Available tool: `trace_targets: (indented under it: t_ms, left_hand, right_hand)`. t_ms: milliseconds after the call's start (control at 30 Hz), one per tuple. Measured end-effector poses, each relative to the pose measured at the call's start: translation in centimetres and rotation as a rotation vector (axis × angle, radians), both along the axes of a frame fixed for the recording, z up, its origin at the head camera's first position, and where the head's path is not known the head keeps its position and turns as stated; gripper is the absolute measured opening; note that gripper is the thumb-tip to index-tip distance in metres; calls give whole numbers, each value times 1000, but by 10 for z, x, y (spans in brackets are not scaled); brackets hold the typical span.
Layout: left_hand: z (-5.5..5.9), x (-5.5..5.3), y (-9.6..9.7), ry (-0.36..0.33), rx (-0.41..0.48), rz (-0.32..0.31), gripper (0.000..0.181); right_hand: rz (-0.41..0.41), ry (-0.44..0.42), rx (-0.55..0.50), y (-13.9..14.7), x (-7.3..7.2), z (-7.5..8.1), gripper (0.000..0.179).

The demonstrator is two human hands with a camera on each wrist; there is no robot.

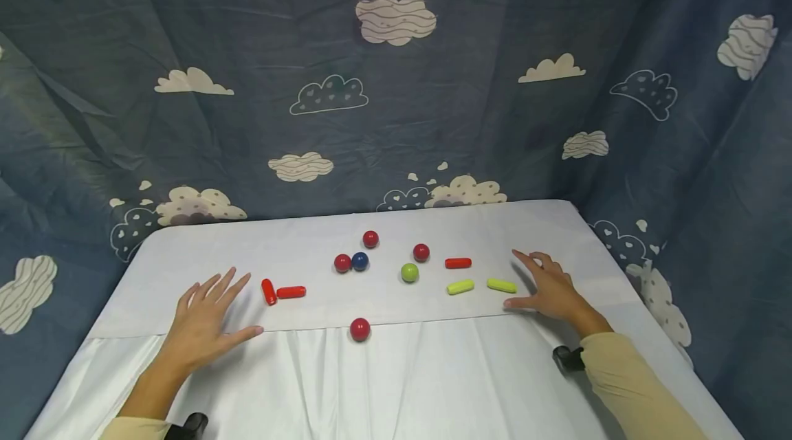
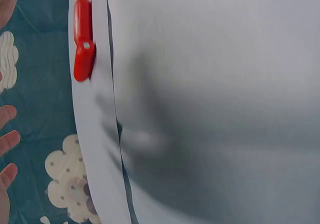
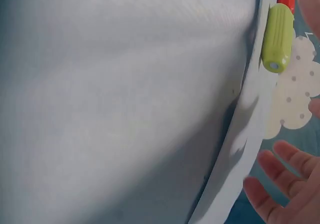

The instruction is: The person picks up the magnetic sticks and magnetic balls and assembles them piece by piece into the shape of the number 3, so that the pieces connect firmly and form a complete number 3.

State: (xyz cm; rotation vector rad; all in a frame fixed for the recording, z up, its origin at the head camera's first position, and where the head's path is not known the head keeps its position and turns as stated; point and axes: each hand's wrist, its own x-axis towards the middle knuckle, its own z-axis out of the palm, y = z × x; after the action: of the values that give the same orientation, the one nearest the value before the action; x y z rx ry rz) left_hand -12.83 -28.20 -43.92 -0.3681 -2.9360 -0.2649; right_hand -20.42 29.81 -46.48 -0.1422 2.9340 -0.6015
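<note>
Both hands hang over the white table [image 1: 433, 357] with fingers spread apart, gripping nothing. An angled red rod [image 1: 269, 291] lies just right of the left hand's [image 1: 201, 326] fingertips, beyond its thumb; a level red rod [image 1: 291, 292] lies beside it, nearly end to end, contact hard to judge. Near the right hand [image 1: 547, 292], a green rod [image 1: 502, 285] sits before the gap between thumb and index finger, untouched. A second green rod [image 1: 460, 287] and a far red rod [image 1: 458, 263] lie further left. The balls in mid-table, such as the blue ball [image 1: 360, 261] and green ball [image 1: 410, 272], are well apart from both hands. The left wrist view cuts the hand to its fingertips; in the right one, the edge crops the thumb and a red piece.
</note>
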Motion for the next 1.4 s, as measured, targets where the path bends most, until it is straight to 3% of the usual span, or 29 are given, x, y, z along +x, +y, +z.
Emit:
trace_targets:
  t_ms: [200,333,600,867,1400]
  left_hand:
    - [2,3,18,-46,52,-9,90]
    - [2,5,28,-43,109,-41,87]
    - [3,9,54,-109,232,-48,85]
    - [-6,13,70,-85,384,-158,75]
    - [-6,26,98,-302,558,-128,73]
  right_hand:
    - [-7,-50,-32,-5,2,-1,111]
    - [-14,-81,-55,-9,1,-2,108]
    - [3,-87,-66,-17,-1,-5,92]
    - [20,-66,-80,-18,-3,-8,74]
    - [15,-58,-105,-25,-3,-8,36]
